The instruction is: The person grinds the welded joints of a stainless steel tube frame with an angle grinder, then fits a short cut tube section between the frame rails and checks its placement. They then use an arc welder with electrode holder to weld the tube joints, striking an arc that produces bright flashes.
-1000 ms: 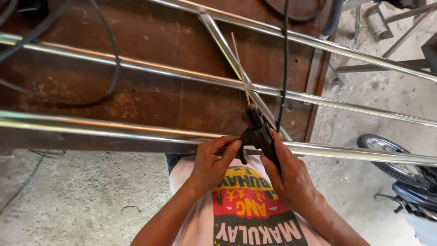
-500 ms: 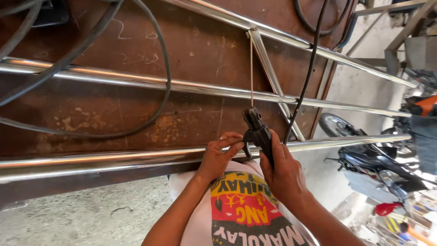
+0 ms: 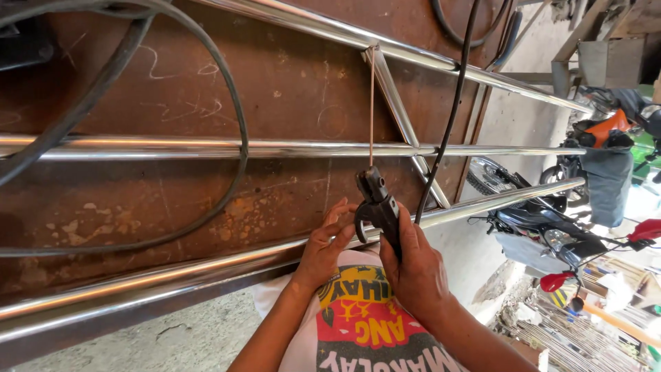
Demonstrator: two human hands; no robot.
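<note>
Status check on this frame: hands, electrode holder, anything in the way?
Right hand gripping black electrode holder, welding rod clamped pointing up. Left hand beside the holder, fingers near its lever. Black cable runs close past the steel tube frame.

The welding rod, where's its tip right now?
In the head view the welding rod stands upright from the black electrode holder in the right hand, with its tip at the joint where the diagonal tube meets the top steel tube.

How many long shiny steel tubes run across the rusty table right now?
3. The near tube runs along the table edge by the left hand; the middle tube crosses the centre; the far tube slants along the top. Short diagonal braces link them; more may lie out of frame.
</note>
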